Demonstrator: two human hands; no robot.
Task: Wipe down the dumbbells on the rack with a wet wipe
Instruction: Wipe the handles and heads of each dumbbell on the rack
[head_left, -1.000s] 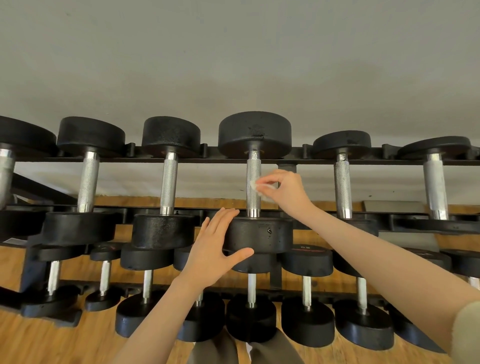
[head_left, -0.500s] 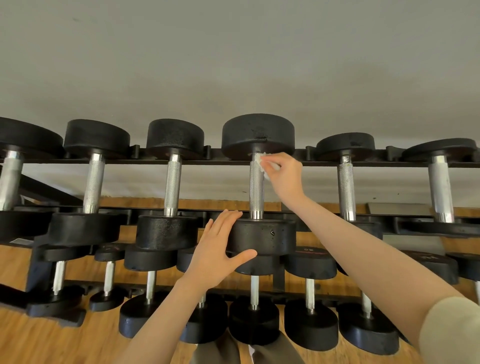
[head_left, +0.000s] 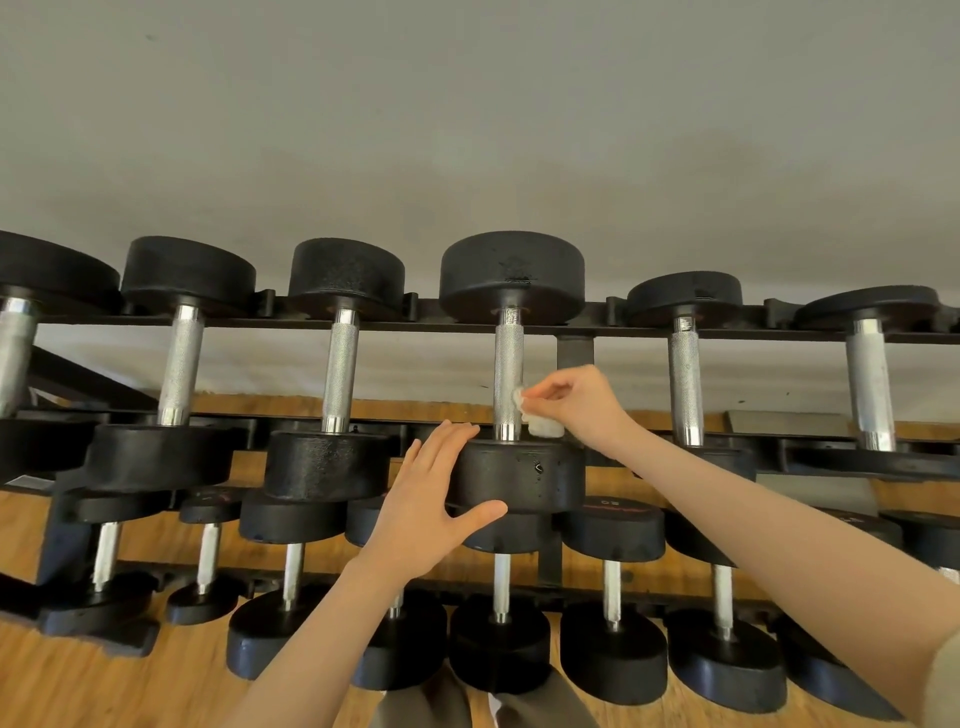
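A black dumbbell (head_left: 511, 270) with a knurled silver handle (head_left: 508, 358) lies across the top tier of the black rack (head_left: 597, 325), in the middle of the view. My right hand (head_left: 582, 400) pinches a small white wet wipe (head_left: 537, 418) against the lower right side of that handle, just above the near weight head (head_left: 540, 475). My left hand (head_left: 434, 499) lies flat with spread fingers against the left side of that near head, thumb under its rim.
Other black dumbbells (head_left: 340, 364) sit left and right on the top tier, and a lower tier holds several smaller ones (head_left: 613, 597). A grey wall (head_left: 467, 130) rises behind the rack. Wooden floor (head_left: 78, 680) runs beneath it.
My right hand has slid the wipe down the handle from its top end near the far head to its lower end by the near head. My left hand has stayed on the near head.
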